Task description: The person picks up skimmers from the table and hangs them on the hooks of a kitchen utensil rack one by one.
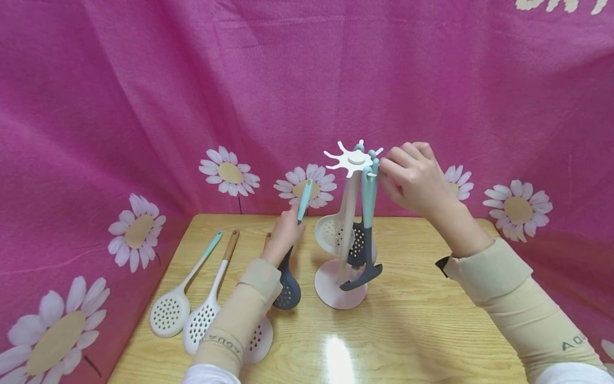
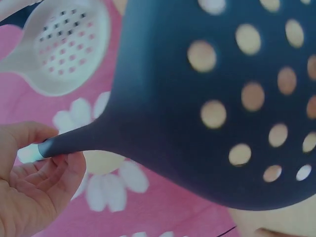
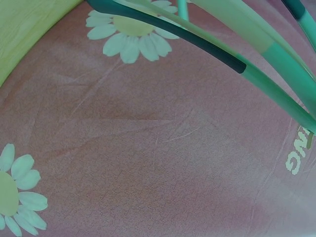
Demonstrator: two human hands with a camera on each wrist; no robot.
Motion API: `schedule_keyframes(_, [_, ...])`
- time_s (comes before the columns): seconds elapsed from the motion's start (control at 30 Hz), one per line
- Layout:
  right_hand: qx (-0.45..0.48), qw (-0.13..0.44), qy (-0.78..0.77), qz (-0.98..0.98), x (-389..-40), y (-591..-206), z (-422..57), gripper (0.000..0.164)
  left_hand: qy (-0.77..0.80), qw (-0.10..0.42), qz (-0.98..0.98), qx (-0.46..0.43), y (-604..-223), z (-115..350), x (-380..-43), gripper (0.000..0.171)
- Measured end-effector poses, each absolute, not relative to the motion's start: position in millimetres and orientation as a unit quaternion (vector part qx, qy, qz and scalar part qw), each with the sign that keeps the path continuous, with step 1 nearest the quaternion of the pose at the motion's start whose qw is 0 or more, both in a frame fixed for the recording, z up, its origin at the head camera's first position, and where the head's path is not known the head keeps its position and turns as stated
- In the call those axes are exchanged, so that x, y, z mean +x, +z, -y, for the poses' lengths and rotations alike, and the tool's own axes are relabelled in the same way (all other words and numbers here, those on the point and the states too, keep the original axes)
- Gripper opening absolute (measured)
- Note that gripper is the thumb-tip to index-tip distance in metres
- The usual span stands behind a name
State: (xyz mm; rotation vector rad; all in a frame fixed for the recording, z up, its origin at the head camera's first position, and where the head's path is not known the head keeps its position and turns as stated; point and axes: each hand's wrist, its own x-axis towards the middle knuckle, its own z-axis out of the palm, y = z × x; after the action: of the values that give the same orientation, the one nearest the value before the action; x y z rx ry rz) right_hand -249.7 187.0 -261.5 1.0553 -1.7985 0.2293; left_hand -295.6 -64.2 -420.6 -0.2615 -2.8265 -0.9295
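My left hand grips a dark skimmer by its handle, just where the dark neck meets the teal part. The skimmer's perforated head hangs low over the table, and its teal end points up. At the top of a white utensil stand, my right hand has its fingers curled, fingertips at the right-hand hooks beside the teal handles. From the stand hang a white skimmer, a dark perforated utensil and a dark turner seen edge-on. The right wrist view shows handles but not the hand.
On the table's left lie a white skimmer with a teal handle, one with a brown handle, and another white perforated head partly hidden by my left sleeve. A pink flowered cloth hangs behind the wooden table.
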Motion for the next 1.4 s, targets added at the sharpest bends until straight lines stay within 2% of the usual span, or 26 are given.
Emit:
schedule_keyframes(0.1, [0.435,0.5,0.095,0.743,-250,-262,-187,0.011,-0.31,0.096,0.941,-0.1,-408,64,-296,0.032])
schedule_keyframes(0.33, [0.434,0.502,0.093,0.743,-250,-262,-187,0.012,-0.318,0.136,0.929,-0.133,-378,65,-298,0.049])
schedule_keyframes(0.43, [0.434,0.501,0.093,0.743,-250,-262,-187,0.012,-0.315,0.142,0.928,-0.14,-364,66,-298,0.043])
schedule_keyframes(0.67, [0.436,0.499,0.093,0.743,-250,-262,-187,0.01,-0.307,0.19,0.916,-0.174,-340,67,-297,0.043])
schedule_keyframes(1.13, [0.434,0.495,0.094,0.747,-249,-262,-187,0.01,-0.317,0.206,0.9,-0.215,-318,60,-300,0.038])
schedule_keyframes(1.4, [0.432,0.493,0.093,0.749,-249,-262,-187,0.009,-0.312,0.191,0.902,-0.231,-313,53,-302,0.036])
